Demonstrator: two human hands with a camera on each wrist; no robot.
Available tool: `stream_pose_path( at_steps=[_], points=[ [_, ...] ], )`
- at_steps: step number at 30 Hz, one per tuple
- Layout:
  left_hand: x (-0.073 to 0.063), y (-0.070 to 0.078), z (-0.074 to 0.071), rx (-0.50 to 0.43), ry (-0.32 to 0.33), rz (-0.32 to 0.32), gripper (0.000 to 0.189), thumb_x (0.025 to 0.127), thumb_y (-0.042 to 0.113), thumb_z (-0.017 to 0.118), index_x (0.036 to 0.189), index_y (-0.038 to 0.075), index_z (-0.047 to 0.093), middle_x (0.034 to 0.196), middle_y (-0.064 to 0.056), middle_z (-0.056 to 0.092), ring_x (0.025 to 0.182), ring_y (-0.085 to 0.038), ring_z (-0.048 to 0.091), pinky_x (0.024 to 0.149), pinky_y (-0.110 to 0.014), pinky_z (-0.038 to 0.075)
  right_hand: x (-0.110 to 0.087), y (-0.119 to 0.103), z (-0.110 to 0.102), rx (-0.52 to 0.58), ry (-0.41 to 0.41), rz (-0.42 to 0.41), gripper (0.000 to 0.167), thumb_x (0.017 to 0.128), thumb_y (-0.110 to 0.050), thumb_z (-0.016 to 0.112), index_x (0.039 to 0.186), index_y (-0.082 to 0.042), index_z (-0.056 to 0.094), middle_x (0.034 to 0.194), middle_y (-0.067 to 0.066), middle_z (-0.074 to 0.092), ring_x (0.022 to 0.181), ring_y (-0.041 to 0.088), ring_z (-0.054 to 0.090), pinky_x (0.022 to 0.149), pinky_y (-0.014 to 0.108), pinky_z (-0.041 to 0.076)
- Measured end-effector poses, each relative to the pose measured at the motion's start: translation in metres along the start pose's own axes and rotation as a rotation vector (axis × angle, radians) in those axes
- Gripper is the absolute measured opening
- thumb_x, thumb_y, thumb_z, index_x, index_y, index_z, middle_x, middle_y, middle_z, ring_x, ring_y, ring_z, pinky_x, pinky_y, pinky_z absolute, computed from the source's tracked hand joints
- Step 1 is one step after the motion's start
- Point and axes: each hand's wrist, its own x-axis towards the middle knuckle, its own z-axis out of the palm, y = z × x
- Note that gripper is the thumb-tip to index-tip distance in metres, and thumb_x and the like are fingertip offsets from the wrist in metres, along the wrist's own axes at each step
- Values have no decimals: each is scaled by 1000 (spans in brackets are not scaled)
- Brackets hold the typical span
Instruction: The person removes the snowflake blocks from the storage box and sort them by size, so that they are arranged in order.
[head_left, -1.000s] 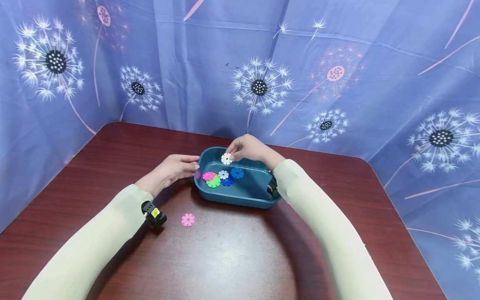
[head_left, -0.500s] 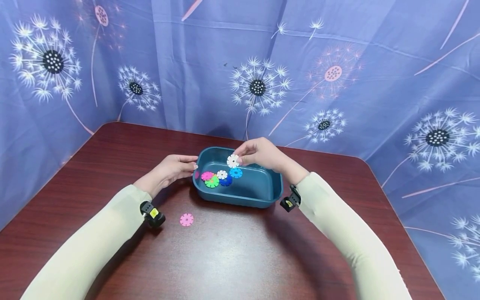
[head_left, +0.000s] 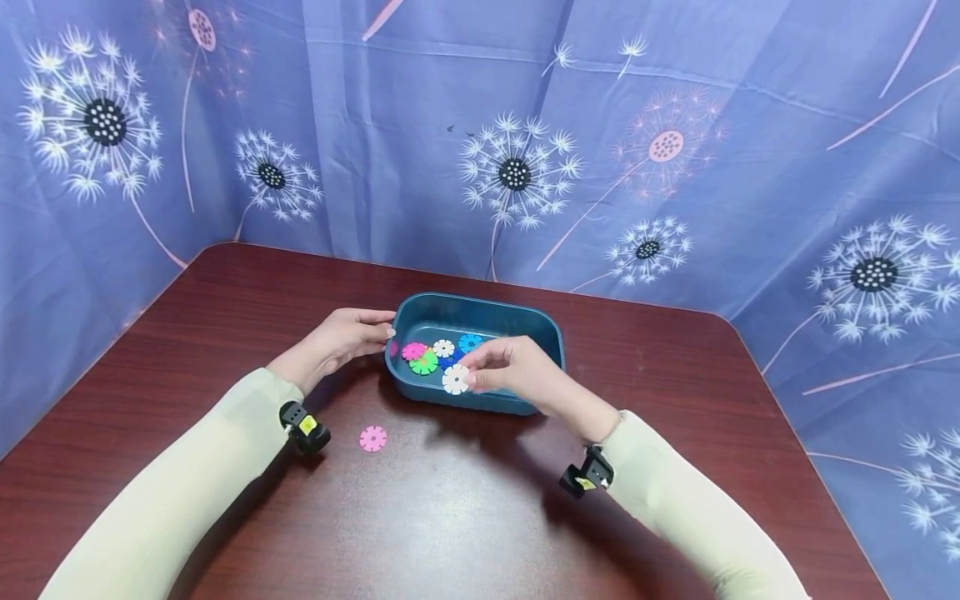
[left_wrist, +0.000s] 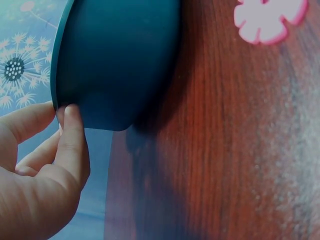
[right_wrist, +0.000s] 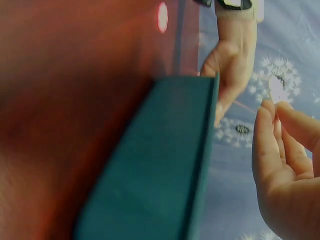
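Observation:
Between its thumb and fingers my right hand (head_left: 517, 372) pinches a white notched plastic disc (head_left: 455, 379), held up over the near edge of a dark teal bin (head_left: 480, 400). The same white disc (right_wrist: 275, 88) shows at the fingertips in the right wrist view. My left hand (head_left: 347, 343) grips the bin's left rim, thumb and fingers on either side of the wall in the left wrist view. Inside the bin lie a pink disc (head_left: 413, 351), a green disc (head_left: 423, 363), another white disc (head_left: 444, 348) and blue discs (head_left: 471, 342), partly hidden by my right hand.
A single pink disc (head_left: 372, 438) lies on the dark red wooden table (head_left: 442, 517), in front of the bin and to its left. Behind the table hangs a blue curtain (head_left: 420, 167) with dandelion prints.
My right hand has carried the white disc from over the bin's far side toward me, to above its near edge. The left hand has kept its grip on the rim.

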Motion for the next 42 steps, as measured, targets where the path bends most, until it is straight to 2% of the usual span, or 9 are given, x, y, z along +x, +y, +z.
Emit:
stream_pose_path(
  at_steps=[3,6,11,17,23,30,36,42],
  points=[
    [-1,1,0,-8,-4,4,54,103,7,57,154,-3,41,153,-31,48,100,-4,68,106,-31,53,-4,6,11,76,-21,-1,26,92,0,72,115,10,70,89,-4,74,82,6,69,85,32,66],
    [-2,1,0,-8,-7,9,54,103,6,57,154,-4,40,153,-32,47,99,-4,68,105,-29,54,-8,10,23,98,-53,-5,26,91,1,72,114,13,69,90,1,75,80,5,69,82,30,66],
    [0,1,1,-15,-5,10,54,103,5,56,154,-4,40,152,-32,47,98,-3,68,103,-27,56,-12,19,47,147,-94,49,25,90,3,71,112,16,67,89,8,76,74,5,69,82,36,67],
    [1,0,1,-13,-7,7,55,103,4,55,154,-5,39,154,-31,46,95,-1,67,106,-30,55,-10,33,70,210,-20,146,22,90,4,71,108,15,68,84,3,74,72,6,68,81,34,67],
    [0,1,1,-15,-14,5,56,103,4,56,155,-4,38,154,-31,45,97,-2,67,112,-35,50,-7,44,81,254,35,198,19,91,4,70,106,15,68,85,9,76,71,7,69,81,33,66],
    [1,0,1,-19,-11,1,55,102,5,56,154,-3,40,151,-29,50,97,-2,67,112,-36,50,-2,47,89,218,47,236,17,91,3,70,103,15,70,83,12,77,63,7,68,73,31,67],
    [1,1,1,-11,-6,-10,55,103,5,56,155,-2,40,152,-28,50,101,-4,68,112,-36,50,3,46,92,180,71,283,14,90,0,72,98,11,71,76,5,75,56,7,65,61,28,65],
    [0,1,0,-18,-5,-8,55,103,4,55,155,-2,39,152,-30,49,101,-5,68,112,-38,49,8,46,93,117,71,281,13,90,-3,73,95,9,73,69,0,68,52,8,62,53,27,62]
  ],
)
